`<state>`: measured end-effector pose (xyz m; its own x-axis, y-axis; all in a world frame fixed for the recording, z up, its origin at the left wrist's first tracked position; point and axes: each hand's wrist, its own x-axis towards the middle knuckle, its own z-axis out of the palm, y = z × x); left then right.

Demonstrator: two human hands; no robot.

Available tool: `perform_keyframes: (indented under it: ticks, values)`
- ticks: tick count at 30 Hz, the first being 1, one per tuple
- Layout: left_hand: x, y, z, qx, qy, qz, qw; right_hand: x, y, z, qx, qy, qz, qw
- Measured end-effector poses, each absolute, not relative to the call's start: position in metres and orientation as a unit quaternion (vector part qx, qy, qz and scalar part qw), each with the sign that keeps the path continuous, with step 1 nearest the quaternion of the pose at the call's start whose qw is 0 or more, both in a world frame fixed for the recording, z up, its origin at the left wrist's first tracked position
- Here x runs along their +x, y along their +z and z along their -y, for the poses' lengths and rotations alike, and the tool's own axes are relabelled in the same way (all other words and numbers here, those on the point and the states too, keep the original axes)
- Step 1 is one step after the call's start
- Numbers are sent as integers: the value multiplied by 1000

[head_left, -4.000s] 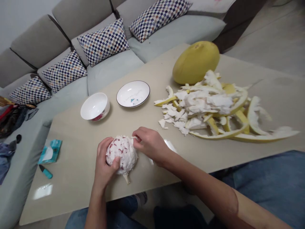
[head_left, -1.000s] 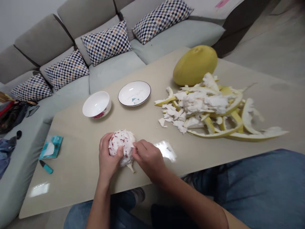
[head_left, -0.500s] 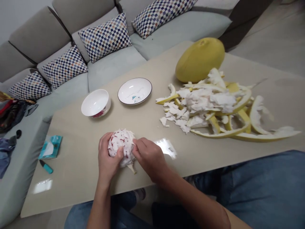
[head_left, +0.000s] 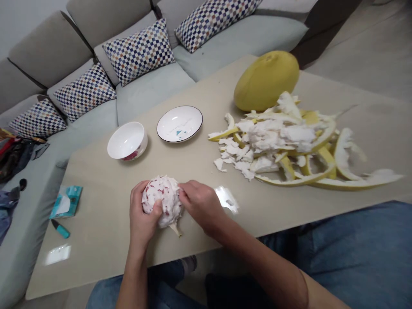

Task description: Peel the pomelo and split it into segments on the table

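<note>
A peeled pomelo [head_left: 164, 199], covered in white pith with red flesh showing in spots, is held low over the near part of the table. My left hand [head_left: 142, 214] wraps round its left side, thumb across the front. At its right edge my right hand [head_left: 201, 206] is closed, fingertips pinched on the white pith. A tapering strip of pith hangs from the fruit's underside. To the right lies a heap of yellow peel [head_left: 292, 174] with torn white pith [head_left: 273, 133] on top.
Behind the heap rests a whole yellow pomelo [head_left: 265, 81]. A white bowl [head_left: 127, 139] and a white plate [head_left: 180, 122] stand beyond my hands. On the left are a tissue pack [head_left: 67, 201] and a teal-handled tool [head_left: 61, 228]. A sofa [head_left: 154, 88] runs behind the table [head_left: 106, 240].
The view has shifted slightly. My right hand stays pinched at the pomelo's right edge, its wrist a little turned. The left hand keeps its hold on the fruit.
</note>
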<state>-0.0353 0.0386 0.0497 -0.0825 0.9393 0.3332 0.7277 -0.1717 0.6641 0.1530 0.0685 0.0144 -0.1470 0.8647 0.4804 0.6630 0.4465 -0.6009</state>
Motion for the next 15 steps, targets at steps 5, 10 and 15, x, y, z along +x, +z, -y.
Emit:
perform_keyframes:
  ticks: [5,10,15]
  values:
    - [-40,47,-37,665,386,-622,150,213,16,-105,-560,147,704,412]
    - [-45,45,-41,658,390,-620,176,277,35,-116,-619,-19,673,404]
    - [-46,45,-44,655,388,-624,175,270,51,-99,-645,-93,661,371]
